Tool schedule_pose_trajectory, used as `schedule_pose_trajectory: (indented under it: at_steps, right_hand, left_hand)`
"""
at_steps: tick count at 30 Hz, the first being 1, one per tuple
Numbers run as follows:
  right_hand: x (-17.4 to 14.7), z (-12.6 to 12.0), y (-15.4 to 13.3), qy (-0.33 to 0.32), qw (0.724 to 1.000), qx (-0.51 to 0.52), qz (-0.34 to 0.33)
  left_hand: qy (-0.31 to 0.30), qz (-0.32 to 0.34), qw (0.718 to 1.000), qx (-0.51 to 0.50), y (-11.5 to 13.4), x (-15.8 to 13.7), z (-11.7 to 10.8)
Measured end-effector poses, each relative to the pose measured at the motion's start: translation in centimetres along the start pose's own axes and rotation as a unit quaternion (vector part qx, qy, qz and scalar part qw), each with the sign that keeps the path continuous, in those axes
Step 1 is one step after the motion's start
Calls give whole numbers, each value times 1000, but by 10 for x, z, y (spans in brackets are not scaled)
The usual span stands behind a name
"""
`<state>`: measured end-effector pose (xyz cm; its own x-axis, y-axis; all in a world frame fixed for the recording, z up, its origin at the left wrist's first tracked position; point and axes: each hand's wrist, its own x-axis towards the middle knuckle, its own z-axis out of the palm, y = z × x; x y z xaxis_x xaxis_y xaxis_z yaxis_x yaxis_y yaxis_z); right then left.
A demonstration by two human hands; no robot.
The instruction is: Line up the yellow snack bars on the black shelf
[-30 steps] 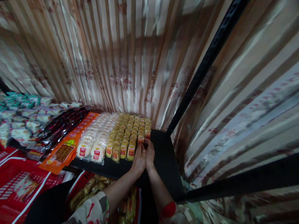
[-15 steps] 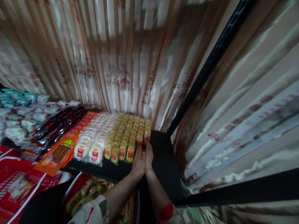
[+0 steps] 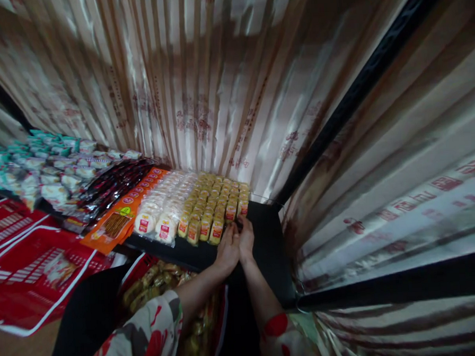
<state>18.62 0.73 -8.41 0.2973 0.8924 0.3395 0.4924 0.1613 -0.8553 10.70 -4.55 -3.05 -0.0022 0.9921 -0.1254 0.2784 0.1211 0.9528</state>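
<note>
My left hand (image 3: 227, 250) and my right hand (image 3: 246, 238) are side by side at the front of the rows of yellow packaged cakes (image 3: 205, 229). The left fingers stretch forward just below the front packs, holding nothing that I can see. On the right hand the fingers bend slightly inward, near the end pack of the last row, with a small dark gap between the two hands. Whether the fingertips touch the packs is hard to see in the dim light. White round packaged cakes (image 3: 165, 230) lie in rows to the left of the yellow ones.
Orange snack packs (image 3: 110, 227), dark shiny packs (image 3: 112, 184) and white-and-green packs (image 3: 54, 171) continue leftward along the black shelf (image 3: 267, 251). Red baskets (image 3: 24, 285) stand at the lower left. Below my arms is a container of yellow packs (image 3: 159, 285). Striped sheeting (image 3: 224, 83) hangs behind.
The view has shifted, so the shelf goods sit farther right and a little higher. My hands have drawn back slightly from the front packs, and a gap shows between the fingers.
</note>
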Motion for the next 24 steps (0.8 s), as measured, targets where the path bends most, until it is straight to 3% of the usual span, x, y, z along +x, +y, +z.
schedule_pose_trajectory:
  at_steps: [5,9,13,18,21,24]
  right_hand:
    - [-30,-13,-31,-4,1000,-18,-6]
    - [-82,-19,-56,-26,999,23,-5]
    - [-137,-15,-67,-86,996,38,3]
    - [-181,3,-52,-273,959,-62,-45]
    - [-195,11,-41,-392,904,-166,-37]
    - [-201,12,-36,-456,846,-271,-53]
  left_hand:
    - [29,48,998,30,-7,-41,-13]
    - [33,104,994,21,-26,-84,-34]
    - [6,105,994,27,-56,-121,-69]
    - [8,-32,989,144,-105,-137,-113]
    - [-35,-165,967,189,-130,-138,-126]
    - [-60,-210,958,187,-143,-138,-125]
